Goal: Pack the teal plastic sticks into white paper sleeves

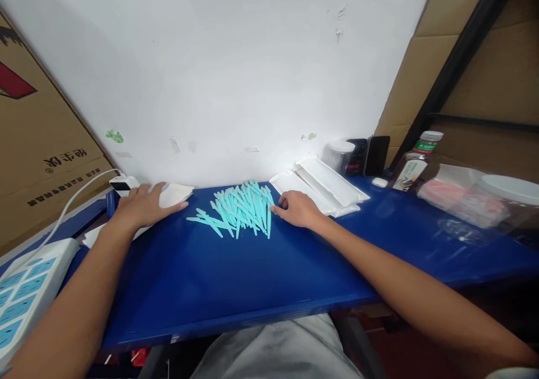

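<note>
A loose pile of slim turquoise plastic sticks with paler tips lies on the blue table; they look like eyebrow razors. My right hand is at the pile's right edge, its thumb against the outermost sticks. Its fingers are half curled, with a gap to the thumb, and I see nothing held. To the left of the pile, my left hand rests spread over white paper sheets, thumb pointing toward the sticks. The undersides of both hands are hidden.
Behind my right hand lie white padded envelopes. Farther right stand a lidded jar, phones, a bottle and a clear tub. A power strip and white cable are at left; a wall rises behind.
</note>
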Available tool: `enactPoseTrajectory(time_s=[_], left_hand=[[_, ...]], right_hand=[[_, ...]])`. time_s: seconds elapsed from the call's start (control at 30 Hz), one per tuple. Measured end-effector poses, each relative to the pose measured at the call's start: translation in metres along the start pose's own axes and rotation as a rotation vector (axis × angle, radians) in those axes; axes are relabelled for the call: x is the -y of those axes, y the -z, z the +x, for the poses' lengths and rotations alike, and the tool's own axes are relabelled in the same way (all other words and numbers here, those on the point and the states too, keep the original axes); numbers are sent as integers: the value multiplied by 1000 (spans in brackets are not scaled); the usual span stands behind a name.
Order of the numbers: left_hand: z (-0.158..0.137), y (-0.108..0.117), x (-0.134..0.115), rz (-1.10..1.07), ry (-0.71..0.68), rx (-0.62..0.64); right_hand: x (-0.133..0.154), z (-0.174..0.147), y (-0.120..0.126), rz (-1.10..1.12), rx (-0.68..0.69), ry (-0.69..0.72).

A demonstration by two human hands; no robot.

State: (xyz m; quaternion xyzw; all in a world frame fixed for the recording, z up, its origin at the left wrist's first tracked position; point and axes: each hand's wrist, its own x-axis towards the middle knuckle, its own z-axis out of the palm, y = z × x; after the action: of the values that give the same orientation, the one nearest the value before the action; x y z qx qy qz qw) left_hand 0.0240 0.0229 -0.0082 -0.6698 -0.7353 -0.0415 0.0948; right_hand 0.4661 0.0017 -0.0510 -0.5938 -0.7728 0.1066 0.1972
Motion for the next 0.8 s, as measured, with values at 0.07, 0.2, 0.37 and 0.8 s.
enactPoseTrajectory(time_s=[0.07, 0.2, 0.37, 0.8], left_hand=[[9, -10, 20, -15, 69, 229], [19, -21, 34, -34, 25, 259], [19, -18, 32, -14, 48, 244], [-3, 7, -1, -104, -64, -142]], right_hand=[[4, 1, -7, -71, -1, -14], [6, 5, -13, -88, 23, -15], [5, 7, -8, -194, 134, -44], [17, -1, 12, -318, 207, -109]])
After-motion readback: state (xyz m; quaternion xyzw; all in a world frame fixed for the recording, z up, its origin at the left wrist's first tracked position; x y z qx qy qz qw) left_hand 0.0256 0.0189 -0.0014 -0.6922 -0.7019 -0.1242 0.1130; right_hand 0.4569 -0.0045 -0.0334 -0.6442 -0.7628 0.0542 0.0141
